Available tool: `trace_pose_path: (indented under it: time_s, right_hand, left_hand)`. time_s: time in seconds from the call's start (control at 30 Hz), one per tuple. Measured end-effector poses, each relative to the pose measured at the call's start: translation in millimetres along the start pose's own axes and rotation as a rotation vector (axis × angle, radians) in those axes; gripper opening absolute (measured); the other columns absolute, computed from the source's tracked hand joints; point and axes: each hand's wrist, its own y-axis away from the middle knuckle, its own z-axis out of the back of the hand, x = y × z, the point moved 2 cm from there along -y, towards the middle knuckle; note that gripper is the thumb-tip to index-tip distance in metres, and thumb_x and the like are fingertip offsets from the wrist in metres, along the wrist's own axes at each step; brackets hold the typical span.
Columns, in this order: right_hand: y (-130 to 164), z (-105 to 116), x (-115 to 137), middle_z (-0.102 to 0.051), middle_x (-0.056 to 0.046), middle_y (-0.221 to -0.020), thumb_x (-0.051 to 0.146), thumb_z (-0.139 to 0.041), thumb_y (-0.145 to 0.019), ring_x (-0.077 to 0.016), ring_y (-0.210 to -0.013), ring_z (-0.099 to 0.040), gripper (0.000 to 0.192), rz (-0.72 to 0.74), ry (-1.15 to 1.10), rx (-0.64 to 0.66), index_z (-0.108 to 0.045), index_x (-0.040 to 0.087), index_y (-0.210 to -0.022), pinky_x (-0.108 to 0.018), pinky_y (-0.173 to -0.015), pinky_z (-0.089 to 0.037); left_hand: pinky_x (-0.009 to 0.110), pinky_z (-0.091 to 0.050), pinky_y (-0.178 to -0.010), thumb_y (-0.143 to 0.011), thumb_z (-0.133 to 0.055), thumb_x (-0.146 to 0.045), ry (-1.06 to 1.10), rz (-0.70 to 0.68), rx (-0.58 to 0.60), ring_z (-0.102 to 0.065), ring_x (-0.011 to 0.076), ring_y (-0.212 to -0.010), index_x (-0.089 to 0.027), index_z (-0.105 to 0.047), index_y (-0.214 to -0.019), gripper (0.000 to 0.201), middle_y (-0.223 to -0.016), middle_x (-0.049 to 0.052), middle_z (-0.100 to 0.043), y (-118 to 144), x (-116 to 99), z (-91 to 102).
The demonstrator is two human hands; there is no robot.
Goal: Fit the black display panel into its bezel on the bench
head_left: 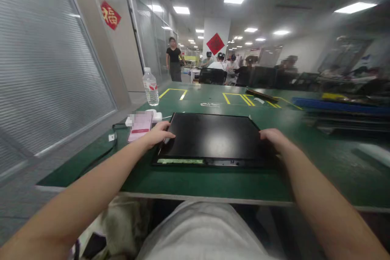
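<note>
A flat black LCD screen panel (213, 134) lies on the green tabletop in front of me, dark side up. Along its near edge runs a black strip with a green circuit board (179, 161) showing at the left. My left hand (159, 133) grips the panel's left edge, its thumb over the top face. At the opposite edge, my right hand (274, 137) holds on with the thumb side showing; its other fingers are hidden. Whether the panel rests fully on the table or is slightly raised, I cannot tell.
Left of the panel are a phone (140, 126), a white plug (157, 116) and a black cable (105, 154). A water bottle (150, 87) stands behind them. Yellow tape (236, 94) marks the far tabletop. Blurred blue-edged panels (341, 107) lie at right. People are in the background.
</note>
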Motion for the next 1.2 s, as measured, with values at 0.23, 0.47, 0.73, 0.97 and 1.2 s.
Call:
trace_pose_path:
  time_s: [0.23,0.47,0.73,0.97,1.2]
  right_hand:
    - [3.4,-0.5,1.8,-0.063,-0.003,-0.055,0.012,-0.060,-0.052,-0.0177,-0.056,-0.058,0.024,0.053,0.053,-0.019,-0.075,0.015,-0.070,-0.025,-0.047,-0.040]
    - [4.4,0.1,7.2,-0.072,-0.006,-0.076,0.009,-0.060,-0.052,-0.0201,-0.072,-0.064,0.028,0.055,0.141,-0.060,-0.076,0.014,-0.075,-0.025,-0.058,-0.047]
    - [2.2,2.1,6.3,-0.075,-0.009,-0.090,0.005,-0.058,-0.055,-0.0220,-0.081,-0.068,0.048,0.005,0.157,-0.087,-0.079,0.012,-0.096,-0.026,-0.068,-0.050]
    - [-0.5,1.9,1.6,-0.077,-0.010,-0.093,-0.001,-0.051,-0.063,-0.0200,-0.082,-0.070,0.056,-0.031,0.196,-0.063,-0.078,0.015,-0.109,-0.025,-0.075,-0.052]
    - [-0.4,4.2,0.7,-0.076,-0.010,-0.087,0.000,-0.055,-0.065,-0.0206,-0.077,-0.070,0.051,-0.026,0.195,-0.043,-0.079,0.016,-0.107,-0.027,-0.075,-0.053]
  left_hand:
    - [0.042,-0.054,-0.078,-0.053,-0.069,-0.029,-0.121,-0.022,-0.114,-0.063,0.0327,-0.097,-0.023,-0.066,-0.071,0.020,-0.096,0.006,-0.066,-4.7,-0.2,1.3]
    - [0.051,-0.043,-0.105,-0.056,-0.071,-0.031,-0.218,-0.019,-0.153,-0.052,0.0380,-0.123,-0.024,-0.070,-0.076,0.021,-0.116,0.009,-0.066,-13.1,7.4,1.4]
    - [0.045,-0.038,-0.111,-0.071,-0.068,-0.043,-0.292,0.008,-0.169,-0.052,0.0343,-0.125,-0.021,-0.071,-0.088,0.028,-0.124,0.011,-0.062,-19.3,18.0,1.1]
    - [0.041,-0.034,-0.115,-0.073,-0.063,-0.039,-0.325,0.029,-0.178,-0.047,0.0336,-0.134,-0.019,-0.071,-0.096,0.032,-0.136,0.013,-0.056,-23.2,23.8,-0.5]
    - [0.040,-0.032,-0.117,-0.070,-0.066,-0.043,-0.329,0.006,-0.186,-0.046,0.0334,-0.136,-0.021,-0.071,-0.096,0.034,-0.136,0.012,-0.056,-26.9,31.7,1.6]
